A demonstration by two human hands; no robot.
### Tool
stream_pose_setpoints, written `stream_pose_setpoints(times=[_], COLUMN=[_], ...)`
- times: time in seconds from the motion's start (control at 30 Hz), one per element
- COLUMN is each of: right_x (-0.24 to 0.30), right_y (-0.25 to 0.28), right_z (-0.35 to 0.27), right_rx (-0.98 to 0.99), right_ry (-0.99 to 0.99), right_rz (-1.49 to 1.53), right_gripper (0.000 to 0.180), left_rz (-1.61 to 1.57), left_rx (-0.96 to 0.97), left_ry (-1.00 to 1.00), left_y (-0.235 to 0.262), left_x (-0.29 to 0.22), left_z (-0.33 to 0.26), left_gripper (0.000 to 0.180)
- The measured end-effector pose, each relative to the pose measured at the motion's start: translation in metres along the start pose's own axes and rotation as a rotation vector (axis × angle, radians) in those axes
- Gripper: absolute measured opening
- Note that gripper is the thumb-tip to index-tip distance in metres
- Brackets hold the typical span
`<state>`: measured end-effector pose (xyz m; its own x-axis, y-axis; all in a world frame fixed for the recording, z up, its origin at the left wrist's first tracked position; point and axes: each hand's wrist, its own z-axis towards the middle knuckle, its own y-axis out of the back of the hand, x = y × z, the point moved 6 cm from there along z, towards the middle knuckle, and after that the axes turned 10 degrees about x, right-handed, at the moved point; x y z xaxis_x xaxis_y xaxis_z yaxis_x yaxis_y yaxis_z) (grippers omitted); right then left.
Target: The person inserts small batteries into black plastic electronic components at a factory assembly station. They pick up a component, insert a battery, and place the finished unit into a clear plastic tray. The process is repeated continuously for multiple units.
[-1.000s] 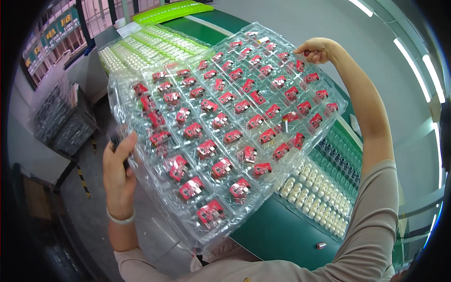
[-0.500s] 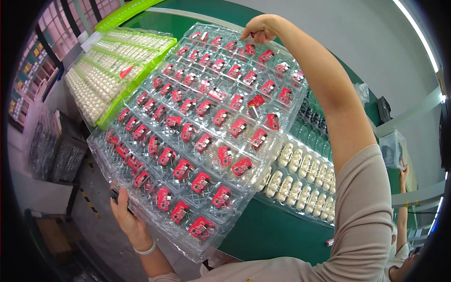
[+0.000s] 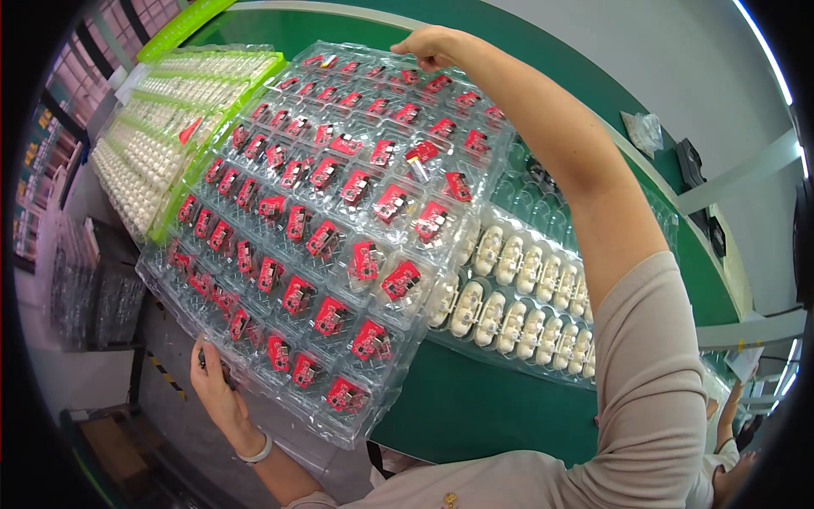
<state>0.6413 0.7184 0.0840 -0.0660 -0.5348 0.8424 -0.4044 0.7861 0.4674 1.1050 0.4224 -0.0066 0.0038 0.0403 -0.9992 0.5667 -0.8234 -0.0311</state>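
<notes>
A large clear plastic tray [image 3: 380, 273] slants across the middle, its pockets holding many small red circuit boards [image 3: 329, 316] with bits of wire and metal connectors. One red board with a silvery cell [image 3: 420, 161] lies crosswise near the right side. My left hand [image 3: 222, 399] is closed at the tray's near-left edge, with a small dark piece by its fingers that I cannot make out. Reaching over the far edge, my right hand [image 3: 431, 47] has its fingers curled in at the tray; what its fingertips hold, if anything, is hidden.
Left of the tray stands a green-rimmed tray of white parts [image 3: 153, 148] with a red piece on it. At right, a clear tray of cream oval cases [image 3: 526, 288] lies on the green table [image 3: 475, 399]. A plastic bag [image 3: 642, 131] sits behind. Another person's arm [image 3: 727, 416] shows at far right.
The whole view has shifted, so tray, table and hands all sit farther left. Both hands keep their places at the tray's edges.
</notes>
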Motion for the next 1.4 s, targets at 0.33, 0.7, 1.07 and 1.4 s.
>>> stream_pose_setpoints(times=[0.33, 0.7, 1.07, 1.4], right_x=[-0.021, -0.161, -0.28, -0.337], right_y=[0.032, -0.013, 0.033, 0.068], right_z=[-0.234, -0.54, -0.625, -0.633], right_rx=[0.065, -0.038, -0.384, -0.392], right_ry=[0.208, 0.265, 0.378, 0.063], right_rz=[0.445, 0.592, 0.585, 0.379], right_gripper=[0.035, 0.037, 0.035, 0.033], left_rz=[0.035, -0.229, 0.447, 0.486], left_rx=[-0.011, 1.255, 1.286, 1.375], left_ry=[-0.479, 0.369, -0.71, -0.876], left_y=[-0.035, -0.292, -0.379, -0.404], left_x=[-0.08, -0.049, -0.04, -0.012], left_z=[-0.065, -0.229, -0.29, -0.316], left_gripper=[0.045, 0.016, 0.029, 0.02])
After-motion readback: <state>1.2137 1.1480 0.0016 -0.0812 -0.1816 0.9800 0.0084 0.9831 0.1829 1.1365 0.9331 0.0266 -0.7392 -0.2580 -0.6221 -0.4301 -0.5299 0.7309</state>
